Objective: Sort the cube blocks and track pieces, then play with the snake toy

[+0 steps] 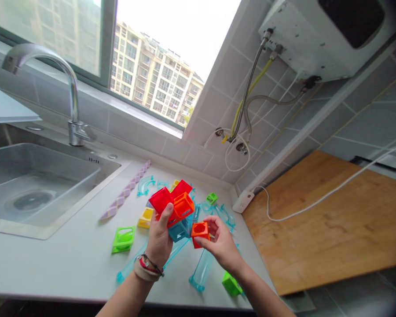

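Note:
My left hand (160, 237) is closed around a cluster of joined plastic blocks (173, 204), red and orange on top, blue below, held above the white counter (53, 259). My right hand (219, 242) pinches a single orange cube block (199, 230) right beside the cluster's blue part. Under the hands lie clear teal tubes (201, 268), a green frame block (123, 240), a yellow block (145, 217) and a green block (231, 284).
A steel sink (36, 189) with a tap (71, 88) fills the left. A pale purple zigzag strip (125, 191) lies near the sink. A wooden board (330, 220) with a white cable and power strip (243, 201) sits right. Teal curved pieces (224, 213) and a small green block (211, 198) lie behind.

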`<action>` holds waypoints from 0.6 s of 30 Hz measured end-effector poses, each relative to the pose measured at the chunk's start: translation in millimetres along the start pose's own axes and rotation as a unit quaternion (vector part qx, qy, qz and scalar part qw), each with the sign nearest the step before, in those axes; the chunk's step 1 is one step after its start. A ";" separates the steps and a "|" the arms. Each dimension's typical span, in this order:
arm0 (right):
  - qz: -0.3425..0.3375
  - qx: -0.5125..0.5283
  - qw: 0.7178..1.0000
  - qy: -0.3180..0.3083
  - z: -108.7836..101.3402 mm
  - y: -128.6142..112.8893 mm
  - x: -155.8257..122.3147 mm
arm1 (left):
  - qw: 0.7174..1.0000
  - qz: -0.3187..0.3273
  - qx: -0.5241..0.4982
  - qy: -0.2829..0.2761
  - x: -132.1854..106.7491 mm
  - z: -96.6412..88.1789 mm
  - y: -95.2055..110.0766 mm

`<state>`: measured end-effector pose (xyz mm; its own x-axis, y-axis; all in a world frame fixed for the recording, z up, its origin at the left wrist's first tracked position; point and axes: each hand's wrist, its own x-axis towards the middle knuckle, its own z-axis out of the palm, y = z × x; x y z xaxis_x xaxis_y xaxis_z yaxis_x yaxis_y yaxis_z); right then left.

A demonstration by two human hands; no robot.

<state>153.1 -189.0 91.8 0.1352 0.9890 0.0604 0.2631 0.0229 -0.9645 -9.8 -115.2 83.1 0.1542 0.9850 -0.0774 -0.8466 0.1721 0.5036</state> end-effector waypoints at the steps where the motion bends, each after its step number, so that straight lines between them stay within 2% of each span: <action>1: 0.006 0.011 1.000 -0.003 -0.8 1.5 -0.6 | 1.000 -0.002 0.003 -0.002 1.0 -0.8 -1.0; 5: 0.043 0.090 0.995 -0.030 -6.0 8.6 1.3 | 1.000 -0.003 0.007 -0.017 4.0 -4.0 -6.6; 9: 0.104 0.194 0.974 -0.053 -12.2 11.3 3.7 | 0.999 -0.002 0.013 -0.053 3.9 -6.5 -11.1; 12: 0.122 0.237 0.962 -0.056 -14.0 10.7 3.7 | 0.997 0.008 0.055 -0.049 4.0 -8.9 -13.7; 15: 0.130 0.245 0.959 -0.050 -13.6 9.3 3.0 | 0.995 0.027 0.083 -0.037 5.8 -12.0 -15.8; 18: 0.130 0.204 0.970 -0.029 -19.9 9.4 7.2 | 0.995 0.040 0.089 -0.026 8.2 -14.7 -15.9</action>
<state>175.6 -184.6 88.3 0.0896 0.9752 -0.2022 -0.1748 -0.1845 -0.9672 -2.6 -109.7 61.9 0.1195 0.9928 0.0113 -0.7540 0.0834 0.6516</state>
